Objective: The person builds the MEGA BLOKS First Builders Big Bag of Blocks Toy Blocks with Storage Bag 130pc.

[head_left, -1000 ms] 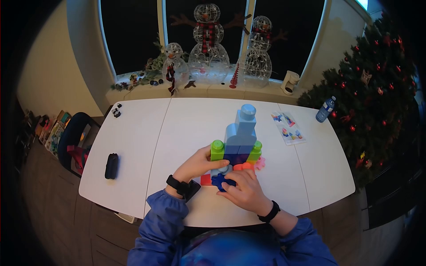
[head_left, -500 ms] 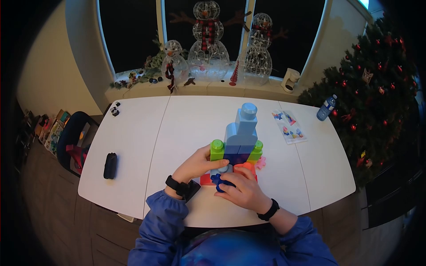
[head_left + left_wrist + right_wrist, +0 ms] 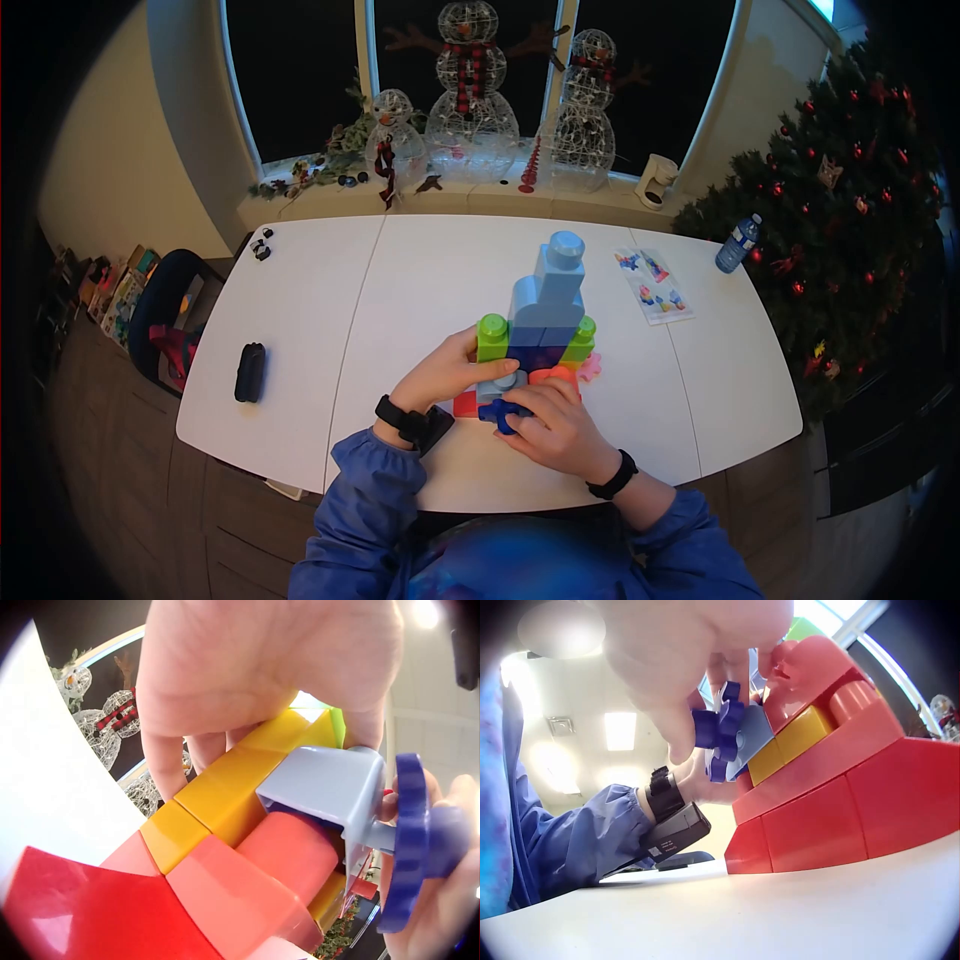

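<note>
A toy block tower (image 3: 545,325) stands on the table in front of me, light blue on top, with lime, dark blue, yellow and red blocks lower down. My left hand (image 3: 445,372) grips its left side, fingers behind the yellow blocks (image 3: 232,780) and thumb at a grey-blue block (image 3: 322,784). A short axle joins that block's face to a dark blue gear (image 3: 497,413). Thumb and fingers of my right hand (image 3: 560,430) pinch the gear (image 3: 727,731) by its hub. Red blocks (image 3: 810,825) form the tower's base on the tabletop.
A pink gear (image 3: 590,367) lies right of the tower. Farther right are a picture sheet (image 3: 653,287) and a water bottle (image 3: 738,244). A black case (image 3: 250,373) lies on the left of the white table (image 3: 290,330), small black items (image 3: 261,245) at its far left corner.
The dark blue gear has turned and tilted between my right fingers, while the right hand shifted only slightly. My left hand keeps its hold, and the tower stays in place.
</note>
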